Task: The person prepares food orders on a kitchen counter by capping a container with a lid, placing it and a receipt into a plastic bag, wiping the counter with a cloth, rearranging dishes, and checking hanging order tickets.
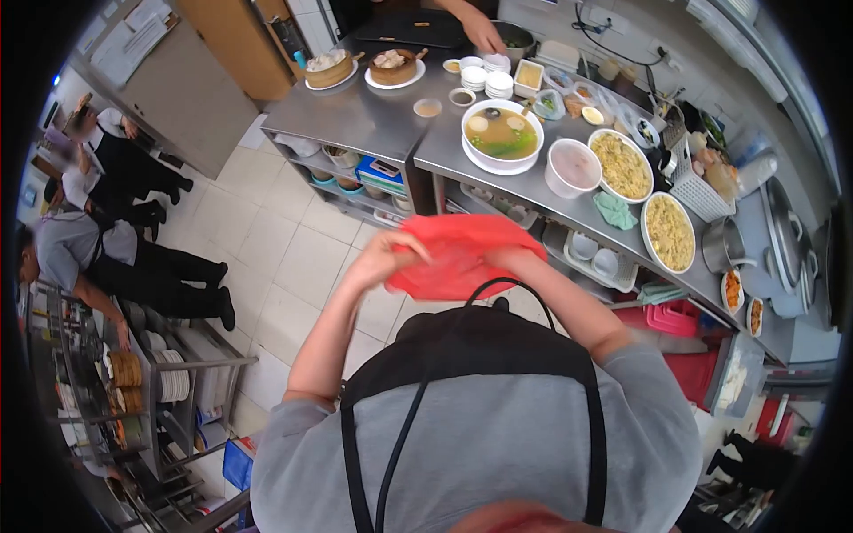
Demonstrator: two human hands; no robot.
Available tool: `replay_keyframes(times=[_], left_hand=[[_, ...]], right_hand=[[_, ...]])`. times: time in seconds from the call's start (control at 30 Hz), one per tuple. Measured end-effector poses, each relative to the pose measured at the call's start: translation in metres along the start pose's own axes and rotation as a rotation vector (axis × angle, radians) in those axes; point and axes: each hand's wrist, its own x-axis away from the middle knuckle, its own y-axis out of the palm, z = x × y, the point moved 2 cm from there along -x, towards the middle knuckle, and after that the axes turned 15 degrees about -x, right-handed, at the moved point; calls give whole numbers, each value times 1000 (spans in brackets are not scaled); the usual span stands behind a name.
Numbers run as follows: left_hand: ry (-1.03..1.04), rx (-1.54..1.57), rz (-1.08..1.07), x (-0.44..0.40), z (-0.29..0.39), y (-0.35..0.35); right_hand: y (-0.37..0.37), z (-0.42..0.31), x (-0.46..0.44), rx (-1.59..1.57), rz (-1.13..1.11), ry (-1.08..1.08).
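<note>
- Evidently holding a red plastic bag [464, 253] aloft between two bare hands, spread wide, blurred, over the tiled floor [267, 222] and just on the near side of the steel desk [444, 151].
- With the left hand [385, 258], gripping at the left side of the bag, fingers bent against the plastic.
- With the right hand [517, 259], touching the right side of the bag, fingers blurred and mostly out of sight; cannot tell a closed grip from a loose one.
- On the desk, beyond the bag and slightly right: soup [500, 140] with green pieces, in a white bowl on a plate.
- Right of the soup: a white tub [569, 171], then two oval dishes of yellow, grainy food [624, 166], one farther right and nearer than the other.
- Between tub and nearer oval dish, by the desk edge: a crumpled green cloth [614, 210].
- Far left on the steel surface: two round steamer baskets [331, 75], side by side on white plates.
- At the far side, just above small stacked white dishes [486, 75]: another person's hand [484, 34].
- Along the left, well apart from the bag: several people [98, 240] in dark aprons, near a rack with stacked white plates [172, 376].
</note>
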Motion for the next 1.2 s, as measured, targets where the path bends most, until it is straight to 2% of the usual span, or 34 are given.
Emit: replay_keyframes(times=[0.03, 0.1, 0.17, 0.2, 0.27, 0.3, 0.33, 0.37, 0.4, 0.43, 0.5, 0.53, 0.6, 0.63, 0.7, 0.83, 0.87, 0.9, 1.0, 1.07, 1.2], left_hand=[[-10, -389, 179, -6, -27, -8], [-237, -650, 302, -15, -81, -21], [-237, -743, 298, -18, -119, 8], [-249, -838, 317, -18, -136, 17], [-212, -814, 267, -14, -145, 32], [-193, -791, 223, -12, -146, 38], [-198, -791, 223, -10, -144, 40], [-188, -757, 189, -8, -139, 40], [-180, -724, 158, -4, -133, 40], [-193, -725, 163, -2, -124, 37], [-135, -709, 131, -5, -102, 31], [-138, -708, 137, -7, -100, 27], [-105, -707, 166, -10, -97, 19], [-122, -705, 176, -10, -96, 14], [-76, -679, 211, -4, -96, -1], [-192, -663, 253, 15, -99, -35], [-238, -580, 233, 19, -102, -44], [-284, -495, 209, 23, -105, -49], [-295, -514, 151, 12, -112, -56], [-270, -486, 115, -8, -109, -54], [-156, -365, 1, -49, -95, -49]], right_hand=[[9, -9, 13, -79, -73, -55], [25, -1, 38, -153, -277, -47], [40, 41, 54, -141, -461, 122], [33, 59, 60, -168, -441, 147], [-4, 81, 58, -243, -214, 169], [-41, 80, 50, -163, -105, 490], [-79, 93, 46, -28, 237, 335], [-118, 102, 46, 405, 476, 358], [-153, 118, 52, 498, 978, 202], [-193, 151, 58, 633, 1100, 73], [-226, 183, 57, 731, 1191, 424], [-225, 176, 55, 730, 1188, 419], [-216, 172, 49, -443, 1000, 566], [-219, 177, 50, -444, 980, 570], [-241, 205, 59, -725, 851, 507], [-241, 179, 97, -706, 887, 438], [-240, 174, 107, -683, 910, 448], [-230, 153, 116, -657, 923, 410], [-174, 77, 101, -733, 865, 376], [-127, 55, 79, -821, 586, 379], [-15, 56, 4, -1054, 99, 519]])
